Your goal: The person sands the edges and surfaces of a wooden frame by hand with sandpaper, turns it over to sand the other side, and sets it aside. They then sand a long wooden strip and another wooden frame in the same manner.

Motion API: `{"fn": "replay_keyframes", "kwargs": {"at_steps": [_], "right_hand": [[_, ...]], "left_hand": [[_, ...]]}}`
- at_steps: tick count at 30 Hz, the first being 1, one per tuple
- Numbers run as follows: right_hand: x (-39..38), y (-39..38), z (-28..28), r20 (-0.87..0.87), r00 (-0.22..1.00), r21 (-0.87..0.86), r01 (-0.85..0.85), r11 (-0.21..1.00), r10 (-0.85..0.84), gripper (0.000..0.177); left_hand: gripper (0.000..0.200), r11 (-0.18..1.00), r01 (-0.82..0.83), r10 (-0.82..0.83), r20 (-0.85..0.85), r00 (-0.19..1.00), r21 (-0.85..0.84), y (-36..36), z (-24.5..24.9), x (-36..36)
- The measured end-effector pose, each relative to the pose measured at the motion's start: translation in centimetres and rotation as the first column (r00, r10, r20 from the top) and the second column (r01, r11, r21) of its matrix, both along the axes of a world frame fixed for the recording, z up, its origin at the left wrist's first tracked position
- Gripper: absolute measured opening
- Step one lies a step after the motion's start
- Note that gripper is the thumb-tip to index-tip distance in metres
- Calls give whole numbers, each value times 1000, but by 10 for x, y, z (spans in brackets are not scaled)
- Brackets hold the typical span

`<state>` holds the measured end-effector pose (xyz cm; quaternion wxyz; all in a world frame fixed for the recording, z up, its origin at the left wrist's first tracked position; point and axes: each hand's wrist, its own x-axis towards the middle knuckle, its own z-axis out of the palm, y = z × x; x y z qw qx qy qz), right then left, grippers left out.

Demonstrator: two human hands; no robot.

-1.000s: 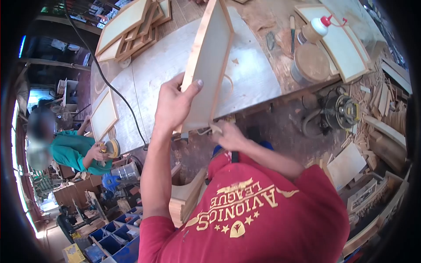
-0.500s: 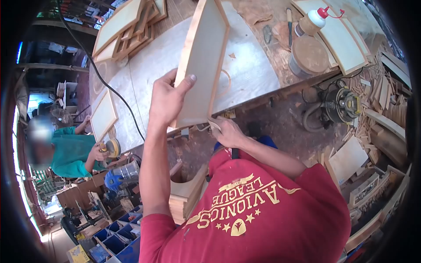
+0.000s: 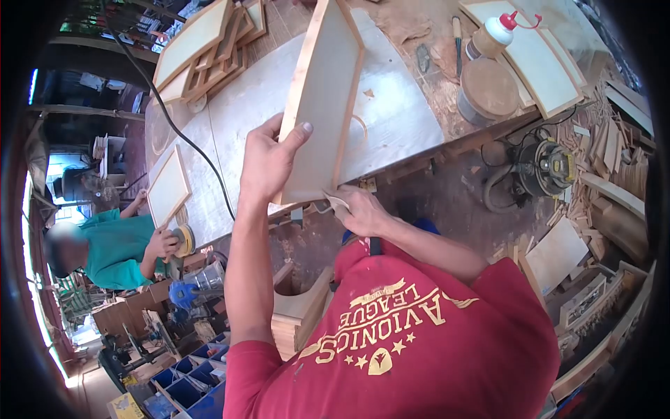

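A wood-framed panel (image 3: pixel 317 119) with a pale face is tilted up on its edge over the workbench. My left hand (image 3: pixel 269 162) grips its left side, thumb on the frame strip and fingers behind it. At the panel's lower corner, my right hand (image 3: pixel 364 211) pinches a thin, pale folded piece (image 3: pixel 338 202) that looks like sandpaper, against or very near the bottom edge. The fingertips under that piece are partly hidden.
Stacked frames (image 3: pixel 192 45) lie back left, a glue bottle (image 3: pixel 492 36) and round tub (image 3: pixel 486 91) at right. A co-worker in a green shirt (image 3: pixel 122 244) holds a sander (image 3: pixel 184 241) near another panel (image 3: pixel 169 185). A vacuum (image 3: pixel 544 167) stands beyond the bench.
My right hand and the folded piece have shifted slightly left along the panel's lower edge. My left hand keeps its grip. The co-worker's hand and sander have moved a little.
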<state>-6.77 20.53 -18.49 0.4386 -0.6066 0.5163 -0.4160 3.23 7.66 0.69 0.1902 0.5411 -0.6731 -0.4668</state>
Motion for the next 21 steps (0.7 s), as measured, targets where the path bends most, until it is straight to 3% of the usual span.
{"fn": "replay_keyframes", "kwargs": {"at_steps": [1,5,8,9,12,13,16,17,20,21], "right_hand": [[3,-1,1,-75,997,134,23,991,-13,45],[12,11,38,-22,996,-123,78,989,-82,49],[18,13,27,-108,980,-214,140,967,-166,50],[14,12,27,-71,987,-59,137,989,-141,49],[6,6,27,-69,997,22,36,999,-34,50],[3,7,51,-8,996,-133,83,988,-84,50],[6,4,81,75,997,-256,43,966,-24,50],[7,0,87,131,990,-390,98,916,-50,49],[2,-3,92,185,980,-327,-4,945,68,49],[2,-6,81,133,991,-357,42,933,6,47]], "left_hand": [[42,993,26,-31,-43,999,-111,-1,-5,-1],[42,998,25,-26,-12,1000,-54,-1,-4,1],[40,1000,14,-14,-48,999,-10,-5,-8,4],[40,996,-3,0,-35,999,-92,-2,-8,4],[41,995,-25,21,-52,998,-95,0,-9,1],[42,997,-14,13,-21,1000,-76,0,-6,1],[43,998,-16,16,6,1000,-61,0,-3,1],[43,997,-10,10,4,1000,-71,-1,-4,2],[42,996,-2,1,-6,1000,-90,-3,-7,4],[42,996,-5,4,-12,1000,-86,-1,-4,3]]}}
